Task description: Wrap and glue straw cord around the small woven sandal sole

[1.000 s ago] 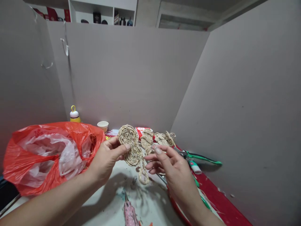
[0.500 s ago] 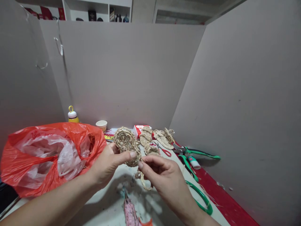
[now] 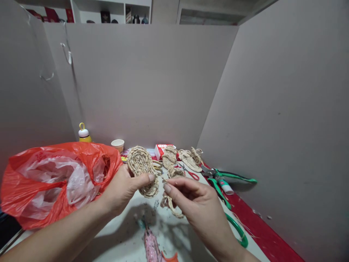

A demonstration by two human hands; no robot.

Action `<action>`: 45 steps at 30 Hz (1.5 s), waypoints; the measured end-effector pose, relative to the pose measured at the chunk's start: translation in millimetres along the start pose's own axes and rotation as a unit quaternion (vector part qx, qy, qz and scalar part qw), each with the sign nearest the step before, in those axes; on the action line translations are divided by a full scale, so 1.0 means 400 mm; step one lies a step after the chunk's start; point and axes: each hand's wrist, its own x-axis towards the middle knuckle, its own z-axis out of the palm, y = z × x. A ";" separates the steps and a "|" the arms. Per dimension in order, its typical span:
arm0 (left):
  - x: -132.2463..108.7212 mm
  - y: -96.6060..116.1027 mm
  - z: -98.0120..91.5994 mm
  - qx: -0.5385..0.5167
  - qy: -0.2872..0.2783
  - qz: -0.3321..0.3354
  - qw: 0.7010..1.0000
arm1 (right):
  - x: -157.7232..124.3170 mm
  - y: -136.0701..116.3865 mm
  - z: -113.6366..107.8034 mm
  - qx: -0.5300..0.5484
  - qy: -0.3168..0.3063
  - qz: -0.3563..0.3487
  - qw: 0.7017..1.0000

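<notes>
My left hand (image 3: pixel 122 189) grips a coiled straw sole (image 3: pixel 140 165), shaped like a small slipper sole, with the thumb laid across its face. Close by on the right, my right hand (image 3: pixel 188 198) pinches a thin strand of braided straw cord (image 3: pixel 164 179) between thumb and forefinger. A loop of straw braid (image 3: pixel 174 209) hangs below those fingers. Beneath both hands lies a pink glue gun (image 3: pixel 151 245), its nozzle pointing away from me and its orange trigger partly in view.
Woven straw slippers (image 3: pixel 169 156) lie at the back beside a red-and-white box (image 3: pixel 159 150). Red-handled scissors (image 3: pixel 192 174), green-handled pruning shears (image 3: pixel 218 176) and a green coil (image 3: pixel 240 231) are on the right. A red plastic bag (image 3: pixel 109 154), paper cup (image 3: pixel 117 145) and yellow bottle (image 3: pixel 84 135) stand left.
The sole has turned to show more of its flat face and shifted slightly left. My right hand has moved right, away from the sole's edge, with the strand in its fingers.
</notes>
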 end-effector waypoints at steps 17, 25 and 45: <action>0.000 -0.001 0.000 -0.030 -0.015 0.000 0.999 | -0.003 0.044 -0.016 -0.310 -0.026 -0.345 0.885; -0.003 0.000 -0.010 -0.007 -0.044 -0.015 0.999 | 0.004 0.010 -0.029 -0.199 -0.026 -0.305 0.931; -0.004 0.015 0.000 -0.065 -0.043 -0.039 0.996 | 0.011 0.024 -0.036 -0.240 -0.146 -0.370 0.886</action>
